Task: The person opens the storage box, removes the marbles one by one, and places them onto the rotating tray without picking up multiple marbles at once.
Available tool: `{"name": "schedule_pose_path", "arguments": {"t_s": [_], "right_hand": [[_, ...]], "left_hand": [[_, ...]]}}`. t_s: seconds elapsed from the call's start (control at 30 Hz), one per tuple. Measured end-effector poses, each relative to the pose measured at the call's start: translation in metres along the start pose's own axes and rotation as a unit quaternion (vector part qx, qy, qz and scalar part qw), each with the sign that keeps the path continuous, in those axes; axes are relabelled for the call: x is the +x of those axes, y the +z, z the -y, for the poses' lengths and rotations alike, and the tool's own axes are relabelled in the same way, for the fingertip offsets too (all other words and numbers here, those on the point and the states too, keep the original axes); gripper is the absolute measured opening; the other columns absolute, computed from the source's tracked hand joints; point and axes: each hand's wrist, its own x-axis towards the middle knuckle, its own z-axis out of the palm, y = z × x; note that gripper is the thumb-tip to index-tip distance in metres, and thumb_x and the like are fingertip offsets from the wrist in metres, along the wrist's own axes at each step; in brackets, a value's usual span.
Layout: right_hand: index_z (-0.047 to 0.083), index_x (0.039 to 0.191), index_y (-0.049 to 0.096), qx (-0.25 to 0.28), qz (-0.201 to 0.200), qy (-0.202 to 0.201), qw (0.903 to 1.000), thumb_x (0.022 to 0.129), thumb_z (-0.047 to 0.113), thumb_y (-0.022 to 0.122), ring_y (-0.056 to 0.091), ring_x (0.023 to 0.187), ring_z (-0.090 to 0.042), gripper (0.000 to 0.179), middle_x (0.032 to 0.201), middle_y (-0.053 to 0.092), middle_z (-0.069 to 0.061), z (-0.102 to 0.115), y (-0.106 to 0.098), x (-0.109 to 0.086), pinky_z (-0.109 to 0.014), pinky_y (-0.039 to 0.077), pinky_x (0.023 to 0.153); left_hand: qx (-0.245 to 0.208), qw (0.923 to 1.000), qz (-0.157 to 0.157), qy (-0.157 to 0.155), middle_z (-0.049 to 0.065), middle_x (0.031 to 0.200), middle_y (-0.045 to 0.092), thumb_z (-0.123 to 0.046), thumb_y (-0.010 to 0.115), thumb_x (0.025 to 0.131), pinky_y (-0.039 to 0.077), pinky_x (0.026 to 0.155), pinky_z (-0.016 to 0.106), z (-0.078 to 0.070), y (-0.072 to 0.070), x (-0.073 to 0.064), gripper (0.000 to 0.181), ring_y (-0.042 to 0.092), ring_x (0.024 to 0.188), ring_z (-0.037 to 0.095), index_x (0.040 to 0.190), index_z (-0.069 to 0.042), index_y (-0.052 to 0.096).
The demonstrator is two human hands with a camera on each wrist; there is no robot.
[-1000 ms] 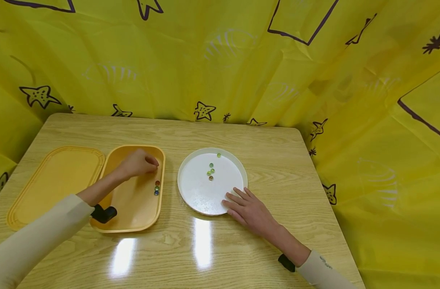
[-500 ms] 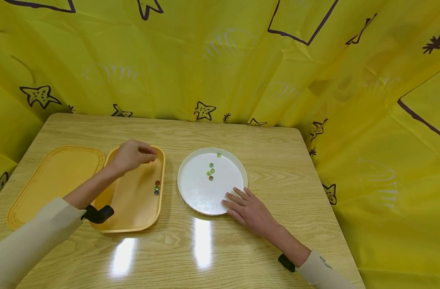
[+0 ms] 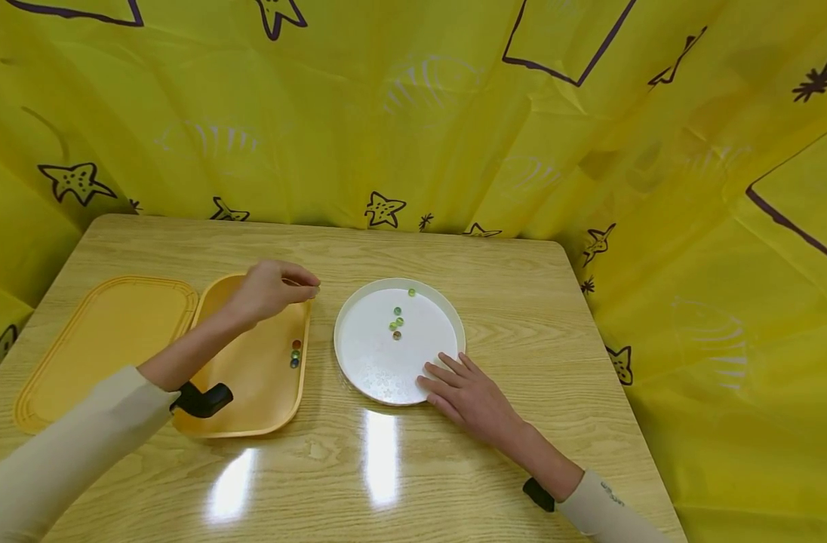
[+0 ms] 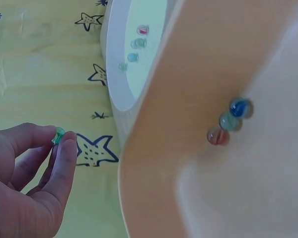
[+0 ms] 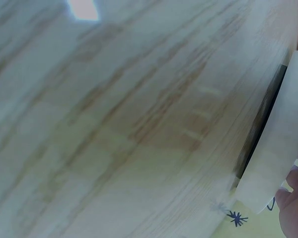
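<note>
My left hand [image 3: 271,289] pinches a green glass marble [image 4: 58,135] between thumb and fingertips, above the far right rim of the orange rectangular bin [image 3: 250,392]. Inside that bin, along its right wall, lie three marbles: a red one [image 4: 218,136], a green one [image 4: 230,121] and a blue one [image 4: 240,107]. My right hand [image 3: 471,396] rests with spread fingers on the near right rim of a round white tray [image 3: 366,362]. Several green marbles [image 3: 399,321] and a brownish-red marble [image 3: 396,335] sit in this tray.
An orange lid [image 3: 108,347] lies flat left of the bin. All of it stands on a wood-grain table [image 3: 522,317], with a yellow patterned curtain [image 3: 359,136] behind and at the sides.
My left hand has risen from inside the bin and moved right to its far right rim, carrying the green marble. The right hand stays on the tray's rim.
</note>
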Motion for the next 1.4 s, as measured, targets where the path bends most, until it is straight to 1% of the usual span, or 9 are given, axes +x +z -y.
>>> {"name": "schedule_pose_path", "arguments": {"t_s": [0.1,0.27,0.37,0.47,0.57,0.77,1.0,1.27,1.4], "right_hand": [[0.016,0.132,0.067,-0.001,-0.001,0.0,1.0,0.11,0.041,0.026,0.049,0.133,-0.031,0.053,0.135,0.062,-0.006,0.0,0.0,0.0,-0.054,0.035,0.108],[0.015,0.132,0.067,-0.003,-0.003,-0.002,1.0,0.11,0.041,0.026,0.049,0.132,-0.031,0.053,0.135,0.062,-0.006,0.0,0.0,0.0,-0.054,0.035,0.108],[0.015,0.132,0.067,-0.004,-0.004,-0.003,1.0,0.11,0.041,0.026,0.05,0.132,-0.031,0.053,0.135,0.062,-0.006,0.0,0.0,0.0,-0.054,0.035,0.108],[0.016,0.132,0.067,-0.003,-0.005,-0.003,1.0,0.11,0.041,0.026,0.05,0.132,-0.031,0.053,0.135,0.062,-0.006,0.001,0.0,0.0,-0.054,0.035,0.108],[0.016,0.132,0.067,-0.001,-0.003,-0.003,1.0,0.11,0.041,0.027,0.05,0.132,-0.031,0.052,0.135,0.062,-0.006,0.001,0.0,0.001,-0.055,0.035,0.108],[0.017,0.133,0.066,-0.002,0.004,0.0,1.0,0.11,0.042,0.025,0.049,0.133,-0.03,0.053,0.136,0.062,-0.005,0.0,0.001,0.001,-0.055,0.034,0.108],[0.018,0.134,0.066,-0.004,0.007,0.003,1.0,0.11,0.042,0.026,0.047,0.134,-0.029,0.052,0.137,0.061,-0.004,-0.001,0.001,0.0,-0.054,0.033,0.109],[0.018,0.134,0.066,-0.003,0.004,0.001,1.0,0.11,0.043,0.026,0.047,0.134,-0.029,0.052,0.137,0.061,-0.004,-0.001,0.001,0.0,-0.054,0.033,0.109],[0.018,0.133,0.066,-0.003,0.002,0.002,1.0,0.11,0.043,0.026,0.048,0.134,-0.029,0.053,0.136,0.061,-0.004,-0.001,0.002,-0.001,-0.054,0.033,0.109]], "left_hand": [[0.002,0.9999,0.0,0.012,0.02,0.113,0.069,-0.008,0.066,0.096,0.051,0.084,0.043,-0.003,0.008,0.007,0.023,0.063,0.105,0.035,0.114,0.005,0.071],[0.007,0.9993,0.0,0.037,0.018,0.108,0.071,-0.006,0.067,0.094,0.053,0.084,0.043,-0.008,0.024,0.017,0.02,0.065,0.1,0.033,0.11,0.005,0.073],[0.006,0.9987,0.002,0.051,0.016,0.104,0.072,-0.005,0.068,0.093,0.053,0.083,0.043,-0.011,0.034,0.023,0.018,0.066,0.096,0.032,0.107,0.005,0.074],[0.006,0.9982,0.008,0.059,0.014,0.099,0.072,-0.005,0.07,0.092,0.054,0.08,0.04,-0.012,0.044,0.028,0.015,0.065,0.092,0.029,0.103,0.003,0.075],[0.007,0.9981,0.021,0.058,0.011,0.095,0.072,-0.007,0.071,0.091,0.053,0.077,0.037,-0.014,0.053,0.033,0.014,0.065,0.088,0.026,0.101,0.002,0.075],[0.005,0.9975,0.047,0.052,0.01,0.093,0.072,-0.006,0.07,0.091,0.053,0.072,0.032,-0.018,0.067,0.042,0.014,0.067,0.082,0.023,0.101,0.003,0.075],[0.019,0.9972,0.053,0.049,0.009,0.088,0.072,-0.006,0.071,0.09,0.05,0.065,0.028,-0.021,0.079,0.054,0.012,0.066,0.075,0.02,0.098,0.002,0.075],[0.017,0.9965,0.079,0.021,0.007,0.084,0.071,-0.003,0.071,0.089,0.048,0.063,0.025,-0.02,0.091,0.064,0.009,0.062,0.073,0.016,0.095,0.002,0.074],[0.023,0.9956,0.087,0.026,0.007,0.083,0.07,-0.001,0.071,0.087,0.048,0.063,0.025,-0.021,0.095,0.066,0.007,0.06,0.072,0.016,0.093,0.003,0.074]]}}
